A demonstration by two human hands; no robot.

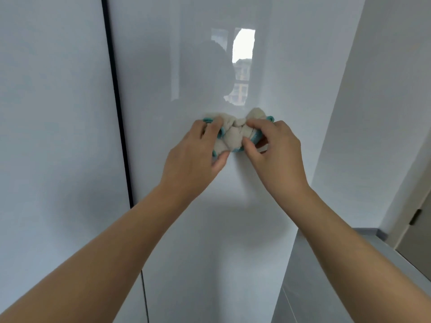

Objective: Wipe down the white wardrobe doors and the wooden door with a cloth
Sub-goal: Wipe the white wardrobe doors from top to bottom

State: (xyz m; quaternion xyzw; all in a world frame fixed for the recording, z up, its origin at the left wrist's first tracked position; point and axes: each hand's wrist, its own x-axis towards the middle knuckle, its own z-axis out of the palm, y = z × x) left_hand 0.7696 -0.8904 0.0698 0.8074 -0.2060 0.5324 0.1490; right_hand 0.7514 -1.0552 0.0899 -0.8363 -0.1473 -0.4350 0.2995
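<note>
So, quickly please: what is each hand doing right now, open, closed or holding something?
Left hand: closed, gripping the left end of the bunched beige cloth with teal edging.
Right hand: closed, pinching the right end of the same cloth.

Wardrobe door (186, 66) ahead; side wall (373, 113) crowds right.

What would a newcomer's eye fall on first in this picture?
First, the two hands at the centre: the left hand and the right hand both grip a bunched beige cloth with a teal edge, by the white door. Above them, the door mirrors a bright window. A dark gap runs down the left.
</note>
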